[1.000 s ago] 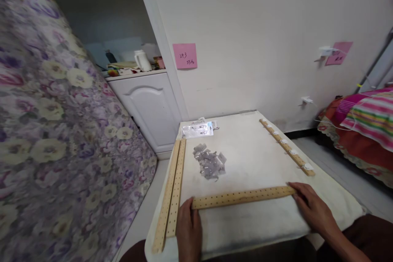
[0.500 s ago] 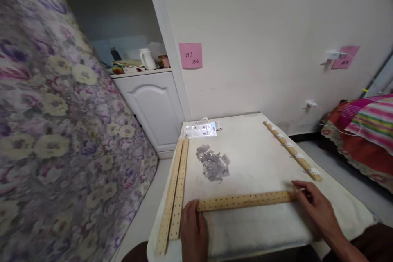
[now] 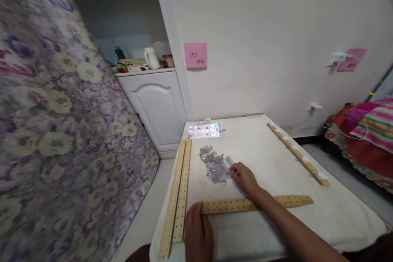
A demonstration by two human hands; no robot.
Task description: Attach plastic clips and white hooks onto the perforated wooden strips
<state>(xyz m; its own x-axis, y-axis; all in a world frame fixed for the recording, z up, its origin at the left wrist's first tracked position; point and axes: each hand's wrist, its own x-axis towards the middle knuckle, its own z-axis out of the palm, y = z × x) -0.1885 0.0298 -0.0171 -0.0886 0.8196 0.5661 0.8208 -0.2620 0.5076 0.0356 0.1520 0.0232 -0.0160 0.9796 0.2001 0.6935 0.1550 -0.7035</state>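
Note:
A light wooden strip with rows of holes (image 3: 225,205) lies crosswise near the front of the table. My left hand (image 3: 198,229) is closed around its left end, thumb and fingers at the edge. My right forearm crosses above the strip. Beyond it, my right hand (image 3: 242,176) pinches at the right edge of a heap of clear plastic hooks (image 3: 215,168) with small metal parts. Its fingertips meet a clear hook at the edge, partly hidden by the fingers.
Two more perforated strips (image 3: 181,188) lie side by side at the left edge of the white-covered table (image 3: 245,141). Along the right edge is a strip (image 3: 302,159) bearing several white hook pieces. Clear packaging (image 3: 202,130) lies at the back, near the wall.
My right hand has let go of the strip's right end and moved left and forward to the heap of hooks. My left hand stays on the left end.

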